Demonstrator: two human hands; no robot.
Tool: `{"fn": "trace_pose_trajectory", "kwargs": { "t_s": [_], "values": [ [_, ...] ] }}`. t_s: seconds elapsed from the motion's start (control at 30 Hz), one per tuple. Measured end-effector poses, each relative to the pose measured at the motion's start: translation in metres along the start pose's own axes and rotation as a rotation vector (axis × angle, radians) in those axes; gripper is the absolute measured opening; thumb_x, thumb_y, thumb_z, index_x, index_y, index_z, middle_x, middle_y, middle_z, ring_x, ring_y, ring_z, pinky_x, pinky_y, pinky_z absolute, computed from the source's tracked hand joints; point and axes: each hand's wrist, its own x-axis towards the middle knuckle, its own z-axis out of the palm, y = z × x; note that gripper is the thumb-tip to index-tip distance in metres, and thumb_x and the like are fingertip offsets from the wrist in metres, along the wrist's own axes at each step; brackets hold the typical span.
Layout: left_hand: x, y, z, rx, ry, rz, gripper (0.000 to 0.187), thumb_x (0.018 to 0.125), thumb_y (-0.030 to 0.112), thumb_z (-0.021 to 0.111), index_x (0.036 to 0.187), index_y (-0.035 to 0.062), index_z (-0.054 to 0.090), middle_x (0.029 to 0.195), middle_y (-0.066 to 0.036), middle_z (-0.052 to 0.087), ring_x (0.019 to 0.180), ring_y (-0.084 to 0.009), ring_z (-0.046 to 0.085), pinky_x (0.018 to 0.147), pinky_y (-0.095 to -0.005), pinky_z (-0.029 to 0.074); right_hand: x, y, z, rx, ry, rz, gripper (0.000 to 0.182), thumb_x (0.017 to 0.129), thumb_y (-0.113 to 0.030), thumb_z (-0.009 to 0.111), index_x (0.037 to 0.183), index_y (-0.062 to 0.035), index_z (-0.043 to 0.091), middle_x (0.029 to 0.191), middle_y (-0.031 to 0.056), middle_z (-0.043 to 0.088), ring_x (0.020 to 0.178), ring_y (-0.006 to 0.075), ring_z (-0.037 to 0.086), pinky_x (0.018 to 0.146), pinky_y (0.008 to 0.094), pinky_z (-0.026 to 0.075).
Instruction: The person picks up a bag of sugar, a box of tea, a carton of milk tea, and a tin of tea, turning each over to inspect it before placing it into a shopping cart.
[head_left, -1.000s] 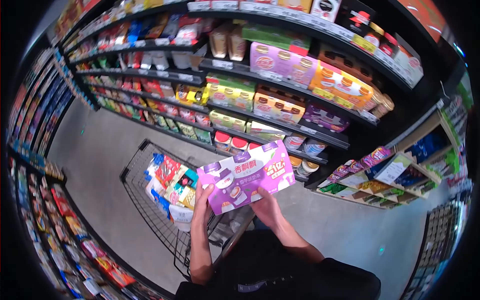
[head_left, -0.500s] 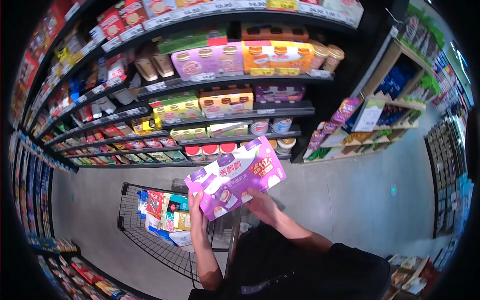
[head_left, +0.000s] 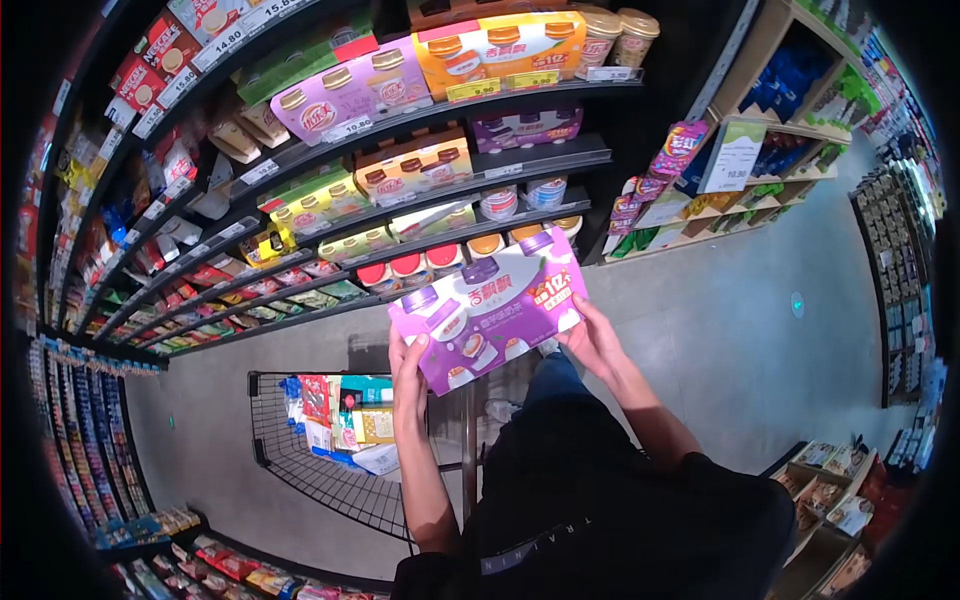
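Observation:
A purple and white carton of milk tea cups [head_left: 490,312] is held tilted in front of me, its left end lower. My left hand [head_left: 408,372] grips the lower left end, thumb on the printed front. On the right end, my right hand [head_left: 592,335] closes round the edge with its thumb near the red and gold lettering. Purple cup lids show along the carton's top edge. Below and left of the carton stands a black wire shopping cart [head_left: 310,472], with several colourful packages [head_left: 350,412] in it.
Long dark shelves [head_left: 400,215] of boxed drinks, jars and bags curve ahead and to the left. A wooden display rack [head_left: 760,190] with a price sign stands at the right. More stocked racks line the far right and lower left. Grey floor [head_left: 690,340] runs between them.
My right hand has shifted from the carton's lower edge to its right end. The carton has moved slightly up and right and tilts less. My view has turned, so the shelves appear shifted.

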Motion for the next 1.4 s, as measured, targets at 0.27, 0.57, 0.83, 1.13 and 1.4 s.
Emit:
{"fn": "trace_pose_trajectory", "kwargs": {
  "t_s": [0.27, 0.57, 0.83, 1.13, 1.4],
  "values": [
    [0.058, -0.006, 0.014, 0.127, -0.214, -0.173, 0.085, 0.079, 0.003, 0.071, 0.150, 0.0086, 0.024, 0.138, -0.010, 0.048, 0.125, -0.0218, 0.048, 0.105, -0.0361, 0.039, 0.031, -0.075, -0.026, -0.386, -0.038, -0.128, 0.039, 0.090, -0.014, 0.068, 0.124, -0.0092, 0.049, 0.120, 0.0053, 0.063, 0.108, 0.0150, 0.061, 0.098, 0.0328, 0.046],
    [0.166, -0.032, 0.074, 0.559, -0.377, -0.012, 0.096, 0.071, -0.004, 0.078, 0.149, 0.0100, 0.025, 0.137, -0.009, 0.047, 0.128, -0.0208, 0.043, 0.108, -0.0366, 0.036, 0.090, -0.149, -0.048, -0.857, -0.030, -0.215, 0.053, 0.085, -0.009, 0.075, 0.130, -0.0087, 0.047, 0.121, 0.0035, 0.062, 0.113, 0.0134, 0.056, 0.098, 0.0315, 0.044],
    [0.217, -0.043, 0.098, 0.543, -0.343, -0.112, 0.097, 0.071, -0.005, 0.077, 0.151, 0.0134, 0.025, 0.137, -0.010, 0.050, 0.128, -0.0227, 0.046, 0.108, -0.0372, 0.037, 0.144, -0.181, -0.067, -0.875, -0.009, -0.138, 0.046, 0.087, -0.015, 0.074, 0.125, -0.0087, 0.049, 0.109, 0.0024, 0.063, 0.100, 0.0115, 0.058, 0.089, 0.0292, 0.047],
    [0.248, -0.061, 0.115, 0.512, -0.252, -0.075, 0.067, 0.080, 0.001, 0.074, 0.139, 0.0047, 0.041, 0.119, -0.007, 0.060, 0.108, -0.0158, 0.058, 0.096, -0.0308, 0.045, 0.184, -0.198, -0.083, -0.985, 0.062, -0.123, 0.057, 0.085, -0.027, 0.077, 0.128, -0.0013, 0.050, 0.111, 0.0066, 0.065, 0.100, 0.0124, 0.060, 0.089, 0.0283, 0.047],
    [0.265, -0.032, 0.144, 0.510, -0.280, -0.096, 0.058, 0.082, 0.009, 0.076, 0.132, 0.0013, 0.046, 0.120, -0.009, 0.061, 0.112, -0.0174, 0.057, 0.096, -0.0302, 0.044, 0.188, -0.223, -0.067, -1.034, 0.021, -0.015, 0.056, 0.086, -0.026, 0.075, 0.131, -0.0023, 0.052, 0.118, 0.0077, 0.064, 0.110, 0.0146, 0.058, 0.098, 0.0308, 0.043]
  ]
}}
